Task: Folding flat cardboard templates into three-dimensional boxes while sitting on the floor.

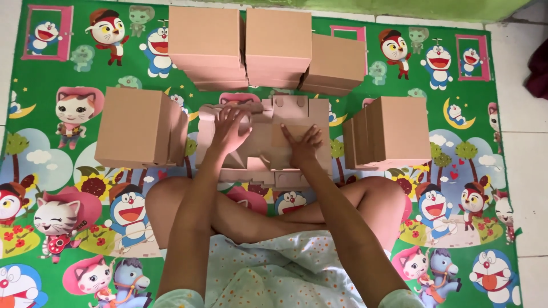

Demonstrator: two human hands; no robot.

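Note:
A flat, die-cut brown cardboard box blank (291, 108) lies on the cartoon mat in front of my crossed legs. My left hand (229, 132) presses on its left part with fingers spread, one flap partly raised beside it. My right hand (302, 145) lies flat on the middle panel of the same blank, fingers spread. Neither hand grips anything; both rest palm-down on the cardboard.
Folded brown cardboard boxes surround the blank: a stack at left (137, 126), a stack at right (394, 132), and three stacks behind (205, 43), (278, 43), (337, 63). A green cartoon play mat (68, 182) covers the white tile floor (525, 142).

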